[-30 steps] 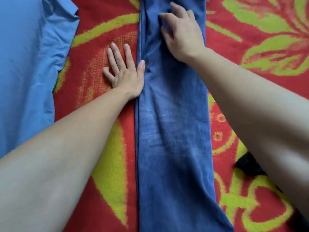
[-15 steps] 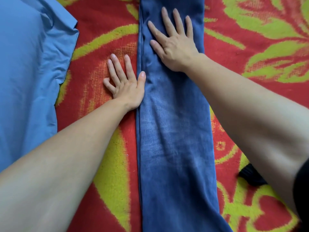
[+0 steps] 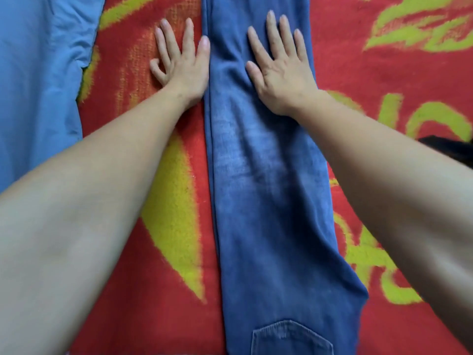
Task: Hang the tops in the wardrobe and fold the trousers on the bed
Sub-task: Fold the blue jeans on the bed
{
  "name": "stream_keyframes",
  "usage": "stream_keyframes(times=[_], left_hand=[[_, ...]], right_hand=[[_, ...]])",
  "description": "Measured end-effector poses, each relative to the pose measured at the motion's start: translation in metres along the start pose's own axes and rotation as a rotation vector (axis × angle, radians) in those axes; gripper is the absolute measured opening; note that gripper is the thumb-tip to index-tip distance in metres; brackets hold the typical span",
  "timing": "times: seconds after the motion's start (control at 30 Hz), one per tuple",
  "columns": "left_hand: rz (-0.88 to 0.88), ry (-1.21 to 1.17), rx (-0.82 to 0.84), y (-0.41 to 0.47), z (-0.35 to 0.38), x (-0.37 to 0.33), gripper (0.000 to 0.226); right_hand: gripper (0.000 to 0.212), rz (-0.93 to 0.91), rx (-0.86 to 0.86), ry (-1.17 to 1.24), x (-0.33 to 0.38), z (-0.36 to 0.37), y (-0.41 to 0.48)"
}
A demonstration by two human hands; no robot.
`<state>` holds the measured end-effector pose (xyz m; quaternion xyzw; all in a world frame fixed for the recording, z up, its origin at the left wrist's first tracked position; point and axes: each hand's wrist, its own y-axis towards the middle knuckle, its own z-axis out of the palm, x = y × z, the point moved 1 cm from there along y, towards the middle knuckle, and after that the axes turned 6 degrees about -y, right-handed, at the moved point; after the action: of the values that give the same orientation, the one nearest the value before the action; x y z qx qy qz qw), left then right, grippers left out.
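Note:
Blue jeans (image 3: 268,201) lie lengthwise down the middle of the bed, folded leg on leg, with a back pocket showing at the bottom edge. My right hand (image 3: 280,67) lies flat on the jeans, fingers straight and spread. Flat on the blanket beside the jeans' left edge is my left hand (image 3: 183,57), its thumb along that edge. A light blue top (image 3: 38,80) is spread out at the far left.
A red blanket with yellow-green patterns (image 3: 384,80) covers the bed under everything. A dark piece of cloth (image 3: 450,149) shows at the right edge behind my right forearm.
My right hand went from curled at the jeans to flat, then slid down the leg toward me. My left hand stayed flat beside the jeans. The view shifted nearer.

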<state>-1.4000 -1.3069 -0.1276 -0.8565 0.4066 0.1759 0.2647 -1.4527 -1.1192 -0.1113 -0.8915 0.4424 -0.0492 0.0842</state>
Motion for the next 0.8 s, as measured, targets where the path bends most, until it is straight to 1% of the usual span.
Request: stream_keyframes(times=[0.1,0.13,0.17,0.23,0.27,0.3,0.37,0.43,0.5,0.57,0.63,0.67,0.73,0.8], left_hand=[[0.051,-0.197,-0.059,-0.062,0.001,-0.006,0.066],[0.094,-0.184,-0.075,-0.096,0.008,-0.005,0.067],[0.151,-0.073,-0.072,-0.133,0.018,0.001,0.066],[0.24,0.261,-0.008,-0.198,0.039,0.023,0.061],[0.236,0.353,0.022,-0.219,0.047,0.037,0.058],[0.213,0.387,0.019,-0.228,0.053,0.048,0.057],[0.178,0.392,-0.007,-0.227,0.055,0.055,0.056],[0.174,0.392,-0.011,-0.229,0.055,0.054,0.056],[0.16,0.373,-0.012,-0.247,0.058,0.056,0.058],[0.136,0.348,0.01,-0.287,0.063,0.065,0.061],[0.105,0.355,0.037,-0.339,0.07,0.08,0.063],[0.084,0.376,0.038,-0.366,0.075,0.087,0.063],[0.016,0.387,0.028,-0.412,0.086,0.099,0.063],[-0.066,0.36,-0.003,-0.437,0.095,0.099,0.064]], right_hand=[[0.061,0.004,0.038,0.053,0.011,0.008,-0.06],[0.061,0.008,0.041,0.065,0.013,0.012,-0.084],[0.06,0.013,0.035,0.065,0.014,0.017,-0.111],[0.059,0.022,0.02,0.012,0.007,0.028,-0.164],[0.058,0.046,0.03,-0.019,0.0,0.034,-0.186],[0.058,0.09,0.043,-0.036,-0.007,0.04,-0.202],[0.057,0.21,0.067,-0.022,-0.015,0.045,-0.214],[0.058,0.271,0.084,0.053,-0.011,0.044,-0.216],[0.06,0.246,0.059,0.167,-0.002,0.041,-0.223],[0.06,0.157,-0.001,0.251,0.005,0.038,-0.252],[0.06,0.035,-0.003,0.185,0.008,0.046,-0.301],[0.061,0.003,0.039,0.133,0.007,0.052,-0.327],[0.063,0.052,0.097,0.093,0.0,0.065,-0.365],[0.063,0.129,0.109,0.117,-0.002,0.069,-0.378]])
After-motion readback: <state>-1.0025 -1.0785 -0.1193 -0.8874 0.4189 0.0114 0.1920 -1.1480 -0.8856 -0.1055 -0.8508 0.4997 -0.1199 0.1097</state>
